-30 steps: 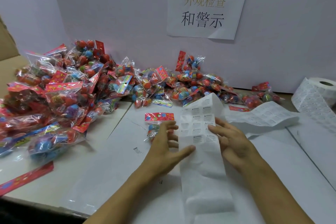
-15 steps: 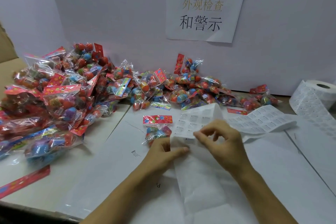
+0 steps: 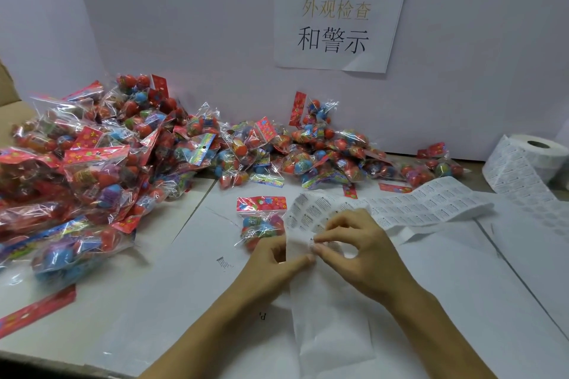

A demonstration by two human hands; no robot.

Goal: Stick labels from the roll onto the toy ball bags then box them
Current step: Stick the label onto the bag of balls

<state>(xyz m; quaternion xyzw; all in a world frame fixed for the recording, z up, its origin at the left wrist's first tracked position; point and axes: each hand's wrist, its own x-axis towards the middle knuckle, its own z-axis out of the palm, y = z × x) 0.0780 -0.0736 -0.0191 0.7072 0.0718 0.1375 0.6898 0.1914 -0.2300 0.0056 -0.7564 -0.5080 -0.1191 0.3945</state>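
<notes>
A label strip (image 3: 431,204) runs from the white roll (image 3: 529,163) at the right across the table to my hands. My left hand (image 3: 271,268) holds the strip's bare backing with thumb on top, its fingers partly over a single toy ball bag (image 3: 261,221) lying flat with a red header card. My right hand (image 3: 360,252) pinches a small label (image 3: 323,244) at the strip between thumb and forefinger. A big heap of toy ball bags (image 3: 123,157) fills the left and back of the table.
White paper sheets (image 3: 191,271) cover the table. A white partition with a taped paper sign (image 3: 338,21) stands behind. A loose red header card (image 3: 37,311) lies at the front left. A cardboard edge (image 3: 7,86) shows at far left.
The raised strip has come down flat onto the table. My right hand moved from spreading over the strip to pinching a label. My left hand stayed on the backing.
</notes>
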